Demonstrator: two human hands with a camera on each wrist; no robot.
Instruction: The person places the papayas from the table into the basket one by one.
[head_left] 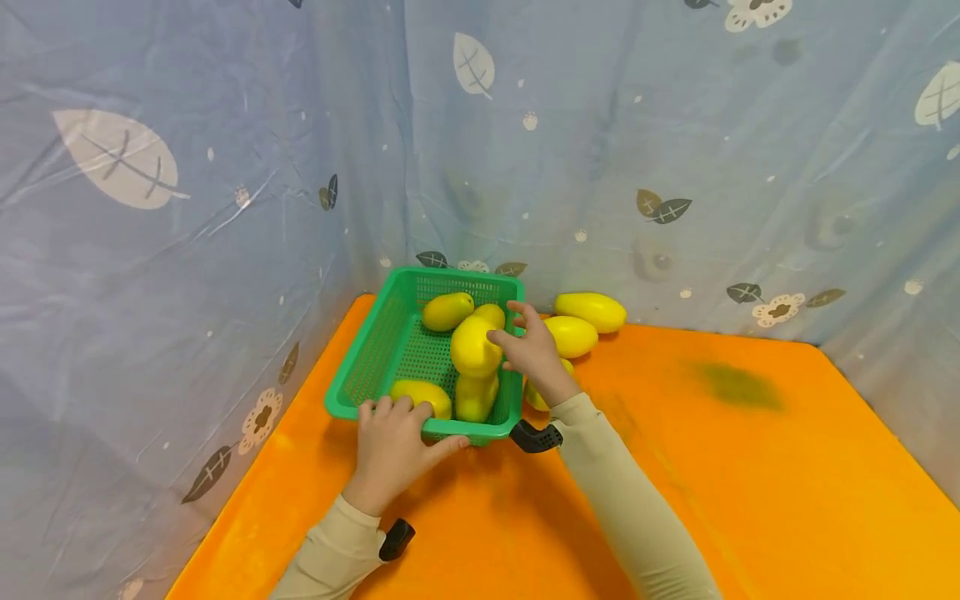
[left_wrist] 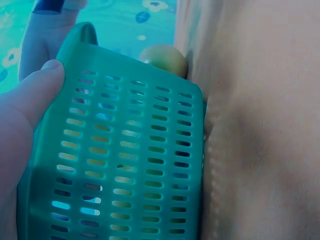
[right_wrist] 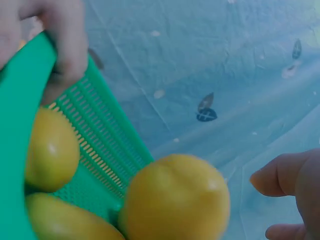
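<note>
Nearest me, two pale sleeves (head_left: 633, 508) reach in over an orange table (head_left: 750, 500), a black bracket (head_left: 397, 540) at the left wrist and another at the right. The left hand (head_left: 396, 452) grips the near rim of a green plastic basket (head_left: 480, 430), its fingers curled over the edge and its thumb along the outside.

Inside, one yellow mango (head_left: 422, 397) lies at the near left, just past those fingers, and another at the near right. Above the latter sits an upper mango (head_left: 474, 348); I cannot tell whether it rests on those below. The right hand (head_left: 537, 354) is over the basket's right side, fingers spread and apart from that mango, a gap showing beside it. Farther in, one mango is partly hidden behind it and one lies at the far left.

Right of the basket, three more mangoes (head_left: 592, 312) lie on the table, the nearest partly covered by the right hand. Beyond hangs a blue-grey curtain (head_left: 570, 167) printed with leaves and flowers.
</note>
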